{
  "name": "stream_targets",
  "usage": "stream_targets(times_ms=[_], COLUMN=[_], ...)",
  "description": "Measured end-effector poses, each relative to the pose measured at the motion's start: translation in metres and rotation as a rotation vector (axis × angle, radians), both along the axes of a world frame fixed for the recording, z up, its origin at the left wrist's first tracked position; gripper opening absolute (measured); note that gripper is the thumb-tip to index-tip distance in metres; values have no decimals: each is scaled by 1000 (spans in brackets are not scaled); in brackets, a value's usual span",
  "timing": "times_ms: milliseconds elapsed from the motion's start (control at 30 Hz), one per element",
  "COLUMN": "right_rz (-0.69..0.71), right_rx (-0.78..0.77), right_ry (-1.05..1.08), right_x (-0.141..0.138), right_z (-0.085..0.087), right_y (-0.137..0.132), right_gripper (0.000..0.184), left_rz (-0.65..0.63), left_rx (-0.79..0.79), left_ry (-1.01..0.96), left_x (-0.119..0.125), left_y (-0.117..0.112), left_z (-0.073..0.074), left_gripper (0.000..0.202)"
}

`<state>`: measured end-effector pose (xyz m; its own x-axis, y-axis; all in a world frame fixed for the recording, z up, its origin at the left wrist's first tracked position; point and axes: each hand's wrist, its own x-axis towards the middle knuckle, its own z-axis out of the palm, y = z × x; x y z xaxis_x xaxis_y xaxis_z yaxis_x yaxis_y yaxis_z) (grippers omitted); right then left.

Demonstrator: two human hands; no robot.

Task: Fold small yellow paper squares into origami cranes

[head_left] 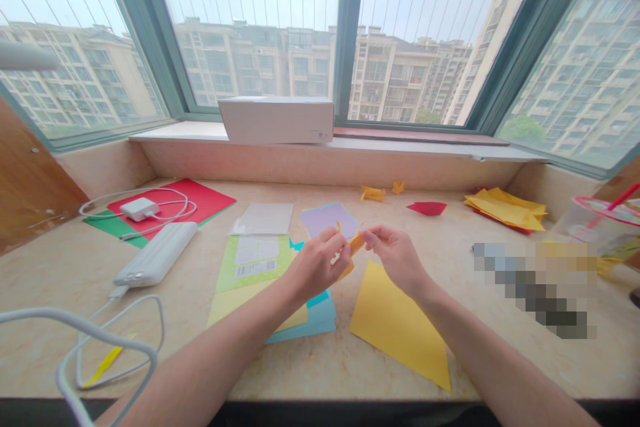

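Observation:
Both of my hands meet above the middle of the table, fingers closed around a small folded piece of orange-yellow paper (357, 244). My left hand (325, 259) grips its lower left side, and thin curled ends of paper stick up by the fingers. At its upper right end, my right hand (393, 250) pinches it between thumb and fingertips. Below the right hand lies a yellow paper sheet (400, 323). Beneath and behind the left hand are blue sheets (310, 328) and a lilac sheet (327, 219). My fingers cover part of the folded piece.
A white power bank (157, 253) with cables, a charger (140, 209) and red paper (210, 197) lie left. Orange folded pieces (373, 193), a red paper shape (427, 208) and stacked yellow paper (507, 208) sit at the back right. A plastic cup (583, 223) stands far right.

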<state>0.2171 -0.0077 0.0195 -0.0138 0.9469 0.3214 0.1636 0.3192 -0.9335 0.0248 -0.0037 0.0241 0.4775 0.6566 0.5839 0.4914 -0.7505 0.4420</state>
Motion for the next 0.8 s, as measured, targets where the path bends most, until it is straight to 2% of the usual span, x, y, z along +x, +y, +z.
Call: stream_targets(times_ms=[167,267,367,500,667,800], right_rz=[-12,29,91,92,110,105], right_rx=[13,17,5,-11,-27,-7], right_ry=[160,197,187,149,98,208], right_x=[-3,-1,1,6,8,6], right_z=[4,6,7,11,13,9], right_y=[0,1,1,-3,-5,-2], right_gripper=[31,28,25,18,23,29], left_rz=[-64,-169,-270,-300,-261,-250], left_rx=[-299,-474,-564,-532,-386,-358], left_ry=[-270,-416,-578,-663,-640,-642], left_x=[4,6,7,6,3,2], left_y=[-2,-1,2,9,18,18], left_z=[-3,-5,-8,-12,-22,-23], left_gripper=[19,27,27,23,12,12])
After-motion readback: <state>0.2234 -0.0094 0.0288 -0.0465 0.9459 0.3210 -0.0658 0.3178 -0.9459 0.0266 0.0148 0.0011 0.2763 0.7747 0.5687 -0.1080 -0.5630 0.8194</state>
